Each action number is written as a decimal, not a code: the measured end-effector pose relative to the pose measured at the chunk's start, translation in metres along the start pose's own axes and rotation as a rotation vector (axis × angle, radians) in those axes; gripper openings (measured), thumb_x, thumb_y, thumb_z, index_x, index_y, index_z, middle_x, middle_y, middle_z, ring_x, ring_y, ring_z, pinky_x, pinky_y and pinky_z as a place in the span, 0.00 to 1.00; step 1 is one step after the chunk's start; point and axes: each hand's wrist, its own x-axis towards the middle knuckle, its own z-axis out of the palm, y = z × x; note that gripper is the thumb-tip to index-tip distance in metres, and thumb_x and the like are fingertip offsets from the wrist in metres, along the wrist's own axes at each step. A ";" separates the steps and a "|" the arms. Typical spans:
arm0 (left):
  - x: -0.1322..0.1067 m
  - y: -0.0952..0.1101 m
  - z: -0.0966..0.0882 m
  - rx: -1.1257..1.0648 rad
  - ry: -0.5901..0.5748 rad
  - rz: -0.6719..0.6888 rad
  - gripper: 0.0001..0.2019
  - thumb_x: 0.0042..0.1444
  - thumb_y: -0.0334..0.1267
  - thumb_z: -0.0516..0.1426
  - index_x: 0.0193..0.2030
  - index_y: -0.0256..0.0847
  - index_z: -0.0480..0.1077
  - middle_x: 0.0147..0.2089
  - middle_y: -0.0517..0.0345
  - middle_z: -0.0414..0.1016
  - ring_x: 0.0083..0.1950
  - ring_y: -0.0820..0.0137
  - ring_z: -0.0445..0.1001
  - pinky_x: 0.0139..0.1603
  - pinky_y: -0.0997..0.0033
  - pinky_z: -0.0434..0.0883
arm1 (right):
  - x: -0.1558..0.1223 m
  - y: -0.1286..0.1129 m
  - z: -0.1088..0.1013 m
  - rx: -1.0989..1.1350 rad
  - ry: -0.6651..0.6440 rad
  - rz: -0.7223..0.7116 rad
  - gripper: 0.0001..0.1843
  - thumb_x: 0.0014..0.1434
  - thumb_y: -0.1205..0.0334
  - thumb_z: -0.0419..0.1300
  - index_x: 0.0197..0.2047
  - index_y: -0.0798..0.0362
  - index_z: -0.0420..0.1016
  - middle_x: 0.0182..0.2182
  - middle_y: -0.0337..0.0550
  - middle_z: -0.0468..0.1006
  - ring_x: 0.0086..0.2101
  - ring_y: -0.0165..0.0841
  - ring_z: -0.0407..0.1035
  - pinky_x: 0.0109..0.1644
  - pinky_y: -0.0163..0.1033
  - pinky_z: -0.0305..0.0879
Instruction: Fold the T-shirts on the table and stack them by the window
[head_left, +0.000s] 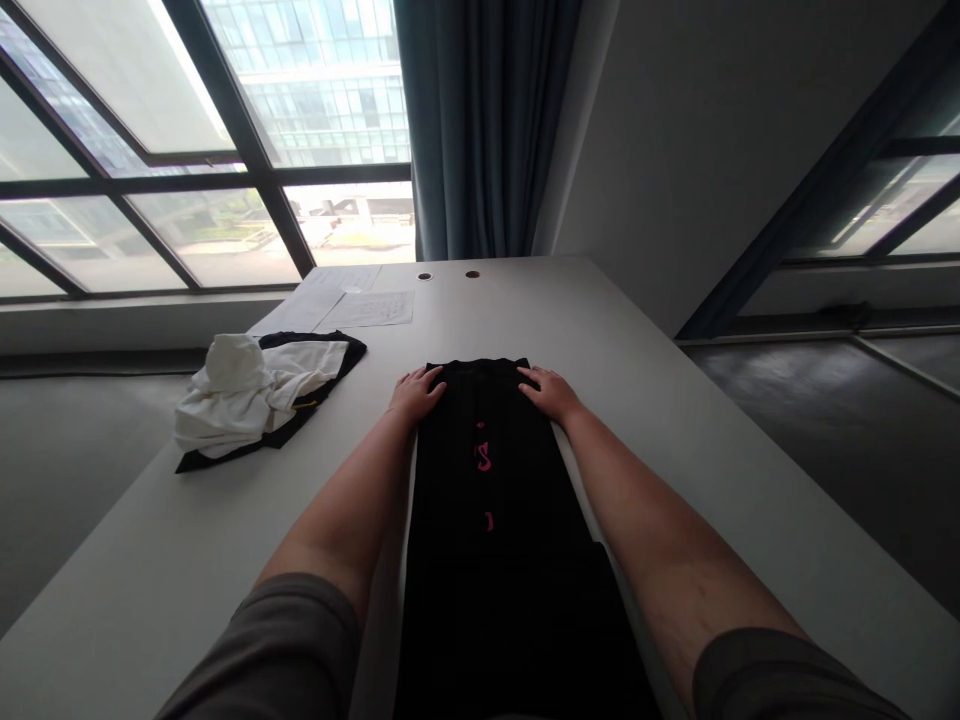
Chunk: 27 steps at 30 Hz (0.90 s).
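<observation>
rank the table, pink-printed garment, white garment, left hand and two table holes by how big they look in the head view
1. Table
2. Pink-printed garment
3. White garment
4. Left hand
5. Left hole and right hole: too alike to rank

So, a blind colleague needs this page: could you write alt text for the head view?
A person's left hand and right hand rest at the far corners of a black garment with pink print, laid on a white table. To the left lie a white and black bundle and papers; beyond are windows and a curtain.
</observation>
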 end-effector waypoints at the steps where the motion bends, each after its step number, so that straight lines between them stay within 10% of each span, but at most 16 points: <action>1: 0.004 -0.001 0.000 0.005 0.001 -0.002 0.28 0.70 0.54 0.51 0.74 0.51 0.62 0.74 0.52 0.64 0.76 0.58 0.59 0.77 0.52 0.53 | 0.002 0.001 0.000 0.019 0.014 0.003 0.29 0.68 0.54 0.58 0.70 0.51 0.71 0.66 0.52 0.72 0.68 0.44 0.63 0.74 0.52 0.53; 16: -0.015 0.006 -0.013 -0.381 0.432 0.080 0.23 0.66 0.40 0.58 0.67 0.43 0.71 0.61 0.51 0.77 0.61 0.62 0.76 0.66 0.60 0.72 | -0.029 -0.019 -0.011 0.691 0.407 0.026 0.24 0.62 0.55 0.64 0.60 0.51 0.80 0.51 0.45 0.84 0.50 0.38 0.78 0.62 0.48 0.72; 23: -0.076 0.030 -0.026 -0.432 0.474 0.084 0.21 0.67 0.41 0.56 0.66 0.46 0.71 0.59 0.53 0.78 0.53 0.64 0.79 0.58 0.62 0.77 | -0.078 -0.038 -0.027 0.677 0.470 0.057 0.16 0.60 0.54 0.66 0.51 0.50 0.81 0.40 0.43 0.83 0.40 0.37 0.77 0.53 0.47 0.76; 27: -0.129 0.026 -0.030 -0.466 0.410 0.102 0.26 0.63 0.37 0.58 0.68 0.48 0.65 0.58 0.54 0.79 0.56 0.63 0.79 0.60 0.60 0.76 | -0.124 -0.037 -0.030 0.760 0.375 -0.005 0.35 0.61 0.55 0.67 0.69 0.45 0.63 0.41 0.40 0.81 0.43 0.36 0.77 0.56 0.48 0.74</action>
